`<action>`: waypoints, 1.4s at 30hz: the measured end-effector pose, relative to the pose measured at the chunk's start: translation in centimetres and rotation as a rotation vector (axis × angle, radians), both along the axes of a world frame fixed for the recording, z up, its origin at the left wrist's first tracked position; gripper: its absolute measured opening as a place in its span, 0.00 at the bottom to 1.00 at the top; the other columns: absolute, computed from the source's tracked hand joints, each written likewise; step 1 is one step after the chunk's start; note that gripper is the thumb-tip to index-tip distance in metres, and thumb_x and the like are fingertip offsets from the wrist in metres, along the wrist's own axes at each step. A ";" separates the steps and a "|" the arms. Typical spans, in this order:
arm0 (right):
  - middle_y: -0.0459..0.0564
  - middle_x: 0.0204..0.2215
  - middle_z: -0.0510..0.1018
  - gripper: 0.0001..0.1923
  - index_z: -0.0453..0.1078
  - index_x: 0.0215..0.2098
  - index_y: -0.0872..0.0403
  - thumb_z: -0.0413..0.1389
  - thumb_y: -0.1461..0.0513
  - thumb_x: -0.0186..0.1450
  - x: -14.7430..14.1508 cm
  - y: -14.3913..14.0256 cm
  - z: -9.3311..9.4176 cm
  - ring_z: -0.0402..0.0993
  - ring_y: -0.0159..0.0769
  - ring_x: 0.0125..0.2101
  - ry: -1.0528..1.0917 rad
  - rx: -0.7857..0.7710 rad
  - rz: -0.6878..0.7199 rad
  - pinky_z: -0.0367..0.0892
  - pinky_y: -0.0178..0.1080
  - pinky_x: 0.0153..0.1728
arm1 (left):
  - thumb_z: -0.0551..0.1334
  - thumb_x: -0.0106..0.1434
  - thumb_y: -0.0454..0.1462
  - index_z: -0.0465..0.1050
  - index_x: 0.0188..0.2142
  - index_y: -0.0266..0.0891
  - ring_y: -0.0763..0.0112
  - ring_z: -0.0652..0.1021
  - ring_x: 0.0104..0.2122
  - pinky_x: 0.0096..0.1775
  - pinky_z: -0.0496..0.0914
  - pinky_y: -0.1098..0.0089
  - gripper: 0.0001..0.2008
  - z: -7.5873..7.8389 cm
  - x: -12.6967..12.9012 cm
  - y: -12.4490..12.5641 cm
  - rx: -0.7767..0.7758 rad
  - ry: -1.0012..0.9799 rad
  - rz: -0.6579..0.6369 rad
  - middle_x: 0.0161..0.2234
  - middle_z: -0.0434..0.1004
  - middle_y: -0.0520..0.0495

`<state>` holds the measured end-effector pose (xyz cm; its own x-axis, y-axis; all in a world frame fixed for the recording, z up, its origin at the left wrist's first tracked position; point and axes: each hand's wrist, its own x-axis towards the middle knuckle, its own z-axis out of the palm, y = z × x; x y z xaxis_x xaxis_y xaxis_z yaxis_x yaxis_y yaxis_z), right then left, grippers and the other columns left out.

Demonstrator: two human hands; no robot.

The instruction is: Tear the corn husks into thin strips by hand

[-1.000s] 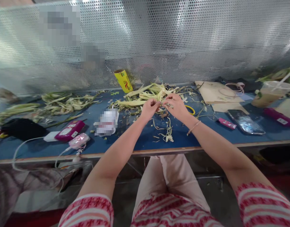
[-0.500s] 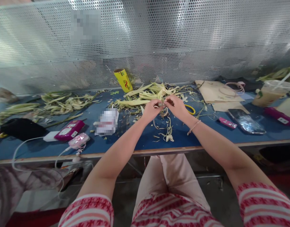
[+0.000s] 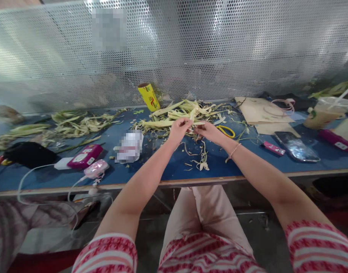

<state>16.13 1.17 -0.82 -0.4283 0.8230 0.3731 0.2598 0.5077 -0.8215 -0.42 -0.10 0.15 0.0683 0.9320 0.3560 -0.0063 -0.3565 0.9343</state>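
Observation:
My left hand (image 3: pixel 178 130) pinches a pale yellow-green leaf strip (image 3: pixel 197 123) above the blue table (image 3: pixel 151 167). My right hand (image 3: pixel 209 132) sits lower, just right of it, fingers curled at the strip's near end over loose scraps. A heap of peeled pale leaves (image 3: pixel 176 113) lies right behind both hands. Thin curled trimmings (image 3: pixel 201 159) are scattered on the table in front of them. A yellow ring (image 3: pixel 227 131) lies beside my right wrist.
A yellow roll (image 3: pixel 149 97) leans at the perforated metal screen. Another leaf pile (image 3: pixel 77 123) lies at the left. A pink power bank (image 3: pixel 84 156), a small pink device with white cable (image 3: pixel 95 169), a phone (image 3: pixel 296 146), brown paper (image 3: pixel 261 112) and a drink cup (image 3: pixel 323 112) sit around.
My hands, joined on the strip before, have drawn slightly apart. The right hand dropped lower toward the table while the left keeps the strip raised.

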 end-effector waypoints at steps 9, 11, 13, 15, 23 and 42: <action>0.46 0.23 0.75 0.07 0.71 0.30 0.54 0.56 0.59 0.61 1.3 -0.2 1.4 0.72 0.34 0.26 0.005 0.169 -0.257 0.67 0.39 0.32 | 0.61 0.58 0.38 0.62 0.21 0.38 0.79 0.68 0.20 0.27 0.63 0.75 0.13 -0.2 -0.1 0.1 -0.005 0.132 0.044 0.16 0.62 0.56; 0.48 0.27 0.77 0.07 0.72 0.31 0.54 0.57 0.58 0.61 1.3 -0.6 1.7 0.72 0.36 0.28 -0.019 0.267 -0.275 0.67 0.40 0.33 | 0.61 0.58 0.39 0.64 0.22 0.38 0.77 0.69 0.19 0.27 0.64 0.74 0.11 -0.2 0.0 0.0 -0.037 0.176 0.041 0.16 0.63 0.56; 0.50 0.30 0.78 0.07 0.74 0.32 0.53 0.56 0.59 0.62 1.2 -1.0 1.8 0.71 0.37 0.31 -0.068 0.392 -0.269 0.67 0.42 0.36 | 0.62 0.56 0.40 0.67 0.24 0.38 0.75 0.71 0.20 0.27 0.65 0.73 0.09 -0.2 0.0 -0.2 -0.045 0.226 0.025 0.17 0.66 0.56; 0.51 0.32 0.77 0.07 0.75 0.32 0.52 0.55 0.60 0.64 1.2 -1.1 1.8 0.71 0.39 0.35 -0.130 0.538 -0.225 0.66 0.45 0.41 | 0.64 0.55 0.41 0.69 0.26 0.38 0.74 0.71 0.20 0.27 0.64 0.73 0.09 -0.1 0.1 -0.4 -0.013 0.306 0.008 0.17 0.67 0.55; 0.52 0.37 0.75 0.08 0.75 0.36 0.51 0.53 0.61 0.65 1.2 -0.5 1.1 0.70 0.40 0.40 -0.164 0.628 -0.190 0.66 0.44 0.42 | 0.66 0.52 0.37 0.72 0.26 0.37 0.78 0.61 0.19 0.24 0.56 0.74 0.06 0.2 0.4 -0.9 0.165 0.460 -0.048 0.16 0.65 0.57; 0.49 0.30 0.75 0.06 0.68 0.36 0.54 0.58 0.63 0.60 0.1 -1.7 1.3 0.69 0.36 0.30 -0.123 0.462 -0.209 0.65 0.39 0.34 | 0.60 0.61 0.42 0.71 0.27 0.36 0.76 0.73 0.23 0.29 0.73 0.73 0.12 0.5 1.5 -1.5 -0.145 0.051 -0.095 0.25 0.71 0.52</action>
